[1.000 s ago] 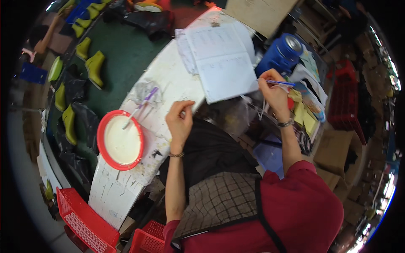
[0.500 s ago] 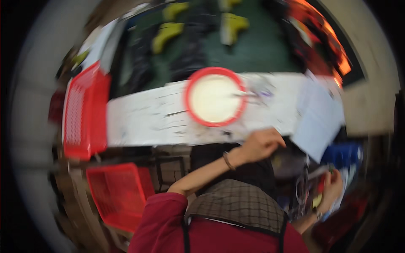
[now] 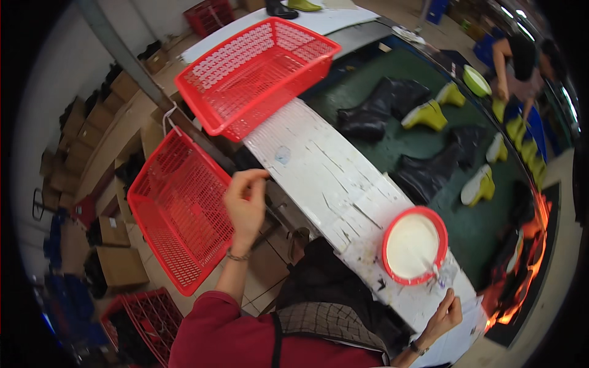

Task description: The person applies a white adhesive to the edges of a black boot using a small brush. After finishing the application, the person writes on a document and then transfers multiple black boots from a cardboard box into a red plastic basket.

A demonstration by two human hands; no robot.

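The left hand is half curled with nothing showing in it; whether its tips meet I cannot tell. The lower basket is just left of it, and a tie on the post perhaps steadies that basket's corner. The right hand is curled too, its hold hidden. Just beyond it sits the bowl of white paste, a brush leaning on the rim, likely so the handle stays clean and reachable.

Between the hands runs the board, stained and scored; the upper basket rests on its end beyond the left hand. Past the board, boots lie on a green surface. A co-worker is well beyond the right hand; boxes stand left of the left.
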